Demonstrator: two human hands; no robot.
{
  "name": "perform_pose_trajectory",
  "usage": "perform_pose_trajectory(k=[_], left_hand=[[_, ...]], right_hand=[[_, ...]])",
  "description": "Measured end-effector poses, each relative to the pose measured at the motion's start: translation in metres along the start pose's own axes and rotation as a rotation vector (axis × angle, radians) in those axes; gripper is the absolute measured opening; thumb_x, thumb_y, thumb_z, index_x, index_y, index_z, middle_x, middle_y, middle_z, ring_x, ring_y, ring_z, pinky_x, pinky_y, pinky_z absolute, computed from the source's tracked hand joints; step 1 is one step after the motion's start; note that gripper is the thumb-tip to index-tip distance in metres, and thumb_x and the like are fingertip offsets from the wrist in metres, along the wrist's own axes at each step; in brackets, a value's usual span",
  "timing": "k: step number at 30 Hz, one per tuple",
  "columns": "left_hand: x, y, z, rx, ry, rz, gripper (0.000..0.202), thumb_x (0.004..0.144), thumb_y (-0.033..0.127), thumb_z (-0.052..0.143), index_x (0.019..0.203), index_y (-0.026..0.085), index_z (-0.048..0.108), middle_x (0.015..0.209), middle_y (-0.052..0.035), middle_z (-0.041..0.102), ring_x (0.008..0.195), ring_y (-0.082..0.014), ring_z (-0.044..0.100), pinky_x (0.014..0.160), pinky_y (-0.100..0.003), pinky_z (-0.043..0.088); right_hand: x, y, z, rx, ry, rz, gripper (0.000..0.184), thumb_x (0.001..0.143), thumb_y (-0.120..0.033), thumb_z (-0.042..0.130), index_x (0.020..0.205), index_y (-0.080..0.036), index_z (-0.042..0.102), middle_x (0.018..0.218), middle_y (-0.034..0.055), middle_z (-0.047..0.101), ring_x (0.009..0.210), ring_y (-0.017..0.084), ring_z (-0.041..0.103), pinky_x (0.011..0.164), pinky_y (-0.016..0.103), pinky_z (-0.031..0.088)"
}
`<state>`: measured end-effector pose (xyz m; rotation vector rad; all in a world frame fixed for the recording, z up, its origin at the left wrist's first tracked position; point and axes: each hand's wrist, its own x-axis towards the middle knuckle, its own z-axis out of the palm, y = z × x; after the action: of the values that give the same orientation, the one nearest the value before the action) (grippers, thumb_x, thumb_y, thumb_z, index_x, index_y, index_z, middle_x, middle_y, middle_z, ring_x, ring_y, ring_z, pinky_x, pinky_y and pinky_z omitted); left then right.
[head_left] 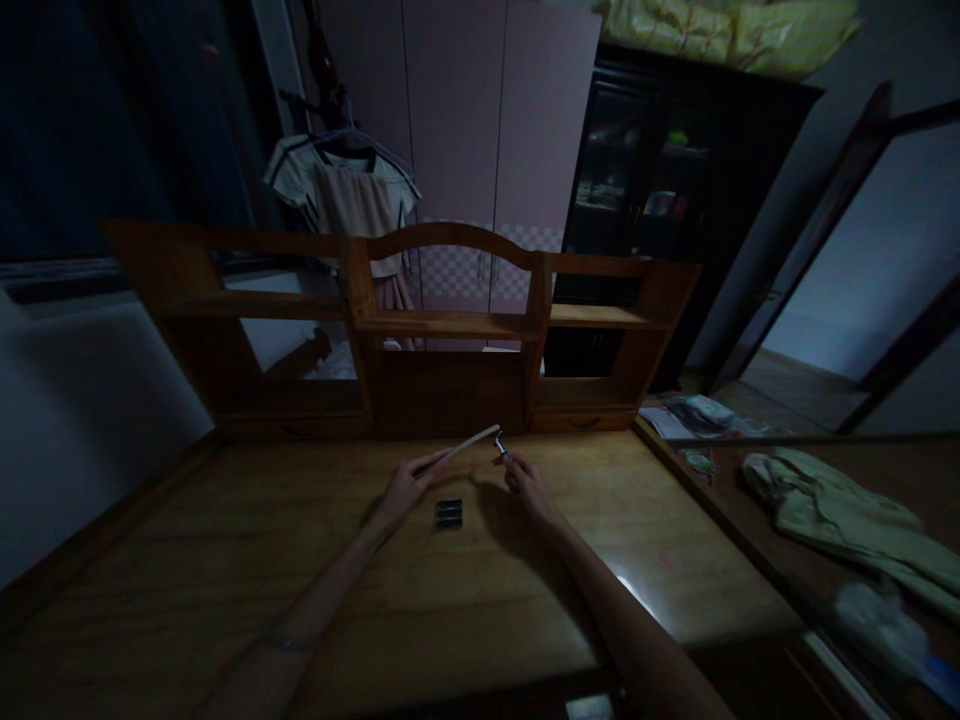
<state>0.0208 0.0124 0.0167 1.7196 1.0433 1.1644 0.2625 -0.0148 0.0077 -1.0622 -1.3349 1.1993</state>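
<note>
Strip [476,437], pale and slender, slants above the wooden desk [300,560], pinched in the left hand [406,487]. Its far tip is close to a small metal tool [502,449] held in the right hand [529,482]; whether the two touch, I cannot tell. Three short dark bars [449,514] lie side by side on the desk near the left hand. Along the desk's back stands a wooden shelf unit [450,322].

Pale slender stick [474,440], slanted, tip near a small silvery tool [502,448]
</note>
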Motion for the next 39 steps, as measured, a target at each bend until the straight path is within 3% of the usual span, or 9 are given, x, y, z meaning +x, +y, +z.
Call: perform_pose_trajectory(k=[7, 14, 20, 30, 34, 39], left_hand=[[-0.004, 0.006, 0.0, 0.033, 0.023, -0.049, 0.045, 0.077, 0.042, 0.062, 0.113, 0.014, 0.064, 0.093, -0.0062, 0.071, 0.093, -0.0256, 0.064, 0.078, -0.035, 0.053], [0.0, -0.007, 0.0, -0.001, -0.037, 0.009, 0.044, 0.08, 0.044, 0.059, 0.115, 0.017, 0.062, 0.116, -0.0068, 0.063, 0.108, -0.0241, 0.057, 0.097, -0.037, 0.043], [0.001, -0.013, 0.0, 0.009, -0.035, -0.027, 0.05, 0.079, 0.047, 0.058, 0.117, 0.014, 0.061, 0.117, -0.0079, 0.062, 0.11, -0.0256, 0.056, 0.099, -0.039, 0.041], [0.001, -0.014, -0.001, 0.039, -0.041, -0.074, 0.051, 0.078, 0.049, 0.059, 0.116, 0.015, 0.062, 0.114, -0.0081, 0.063, 0.105, -0.0257, 0.059, 0.091, -0.035, 0.046], [0.001, -0.012, 0.001, 0.014, -0.047, -0.066, 0.049, 0.078, 0.048, 0.059, 0.115, 0.016, 0.062, 0.114, -0.0075, 0.063, 0.106, -0.0252, 0.059, 0.092, -0.034, 0.045], [0.001, -0.009, 0.002, -0.024, -0.01, -0.103, 0.05, 0.075, 0.048, 0.062, 0.113, 0.015, 0.064, 0.102, -0.0092, 0.068, 0.086, -0.0232, 0.064, 0.071, -0.03, 0.051]], right_hand=[[0.001, 0.002, -0.001, 0.038, -0.011, -0.041, 0.04, 0.086, -0.05, 0.044, 0.095, -0.014, 0.06, 0.058, -0.0058, 0.028, 0.049, 0.009, 0.025, 0.043, 0.021, 0.016], [0.004, 0.007, -0.003, 0.001, 0.017, -0.044, 0.04, 0.086, -0.049, 0.044, 0.092, -0.013, 0.061, 0.057, -0.0059, 0.028, 0.047, 0.009, 0.026, 0.042, 0.021, 0.018], [0.002, 0.004, -0.003, -0.148, 0.029, -0.037, 0.043, 0.087, -0.05, 0.04, 0.091, -0.013, 0.062, 0.055, -0.0053, 0.031, 0.048, 0.009, 0.029, 0.043, 0.021, 0.021], [-0.004, -0.005, 0.0, -0.407, 0.073, -0.135, 0.038, 0.09, -0.043, 0.04, 0.09, -0.015, 0.065, 0.064, -0.0004, 0.051, 0.061, 0.013, 0.048, 0.054, 0.022, 0.033], [-0.006, -0.007, 0.002, -0.496, 0.076, -0.177, 0.036, 0.092, -0.04, 0.039, 0.091, -0.016, 0.065, 0.079, 0.0038, 0.062, 0.071, 0.016, 0.055, 0.063, 0.024, 0.039], [-0.006, -0.002, 0.007, -0.614, 0.027, -0.212, 0.032, 0.092, -0.038, 0.041, 0.096, -0.017, 0.065, 0.087, 0.0056, 0.066, 0.079, 0.017, 0.058, 0.07, 0.024, 0.039]])
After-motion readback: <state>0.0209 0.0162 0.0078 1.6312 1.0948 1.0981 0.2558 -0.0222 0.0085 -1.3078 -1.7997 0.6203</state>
